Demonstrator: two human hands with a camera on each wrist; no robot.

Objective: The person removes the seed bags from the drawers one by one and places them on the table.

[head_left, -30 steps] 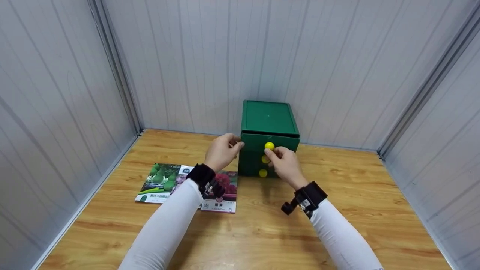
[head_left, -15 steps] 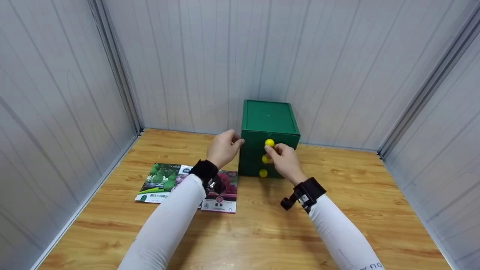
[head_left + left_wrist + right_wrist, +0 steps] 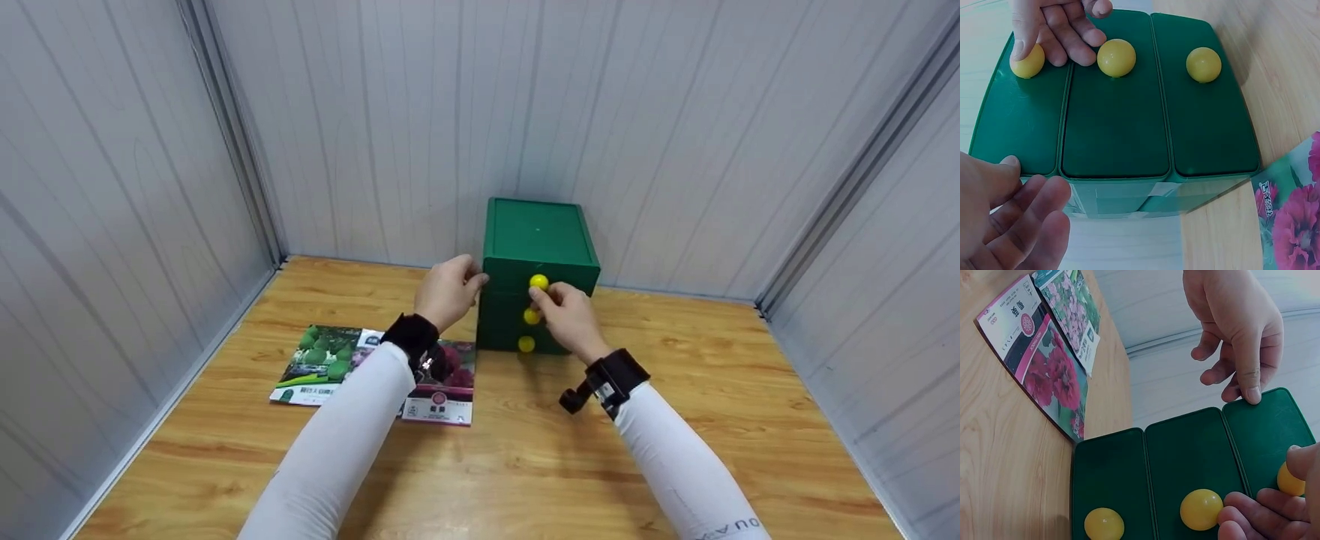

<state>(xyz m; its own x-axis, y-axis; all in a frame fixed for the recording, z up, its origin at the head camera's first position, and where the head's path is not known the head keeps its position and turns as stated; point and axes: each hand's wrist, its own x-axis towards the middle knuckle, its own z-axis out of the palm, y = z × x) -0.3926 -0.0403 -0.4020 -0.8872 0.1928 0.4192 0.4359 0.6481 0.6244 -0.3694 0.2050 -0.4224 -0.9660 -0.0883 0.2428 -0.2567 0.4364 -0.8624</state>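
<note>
Two bare hands of ours meet the front of one green, box-shaped cabinet point(image 3: 536, 231). With the right hand point(image 3: 571, 322) we pinch the top yellow ball-shaped knob point(image 3: 538, 282) between thumb and fingers. The fingertips come up beside the middle yellow ball-shaped knob point(image 3: 1116, 58); whether they touch it, we cannot tell. With the left hand point(image 3: 448, 292) we rest the thumb on the left edge of the top green drawer front point(image 3: 1022, 124), its fingers loosely bent and grasping nothing.

The top drawer front sits flush above two more, and the bottom yellow ball-shaped knob point(image 3: 1203, 64) stands apart from our fingers. We wear black wrist straps point(image 3: 619, 375) over white sleeves point(image 3: 690, 457), the right one printed with dark letters.

Left of the cabinet, near its foot, we see three printed leaflets lying flat: one with round green fruit point(image 3: 322, 356), one with pink blossoms point(image 3: 369, 341), partly hidden by our left forearm, and one with deep red flowers point(image 3: 439, 405).

Our cabinet stands toward the rear of the wood-grain table point(image 3: 735, 420), near the pale, streaked wall panels point(image 3: 375, 112) that rise behind and on both sides.
</note>
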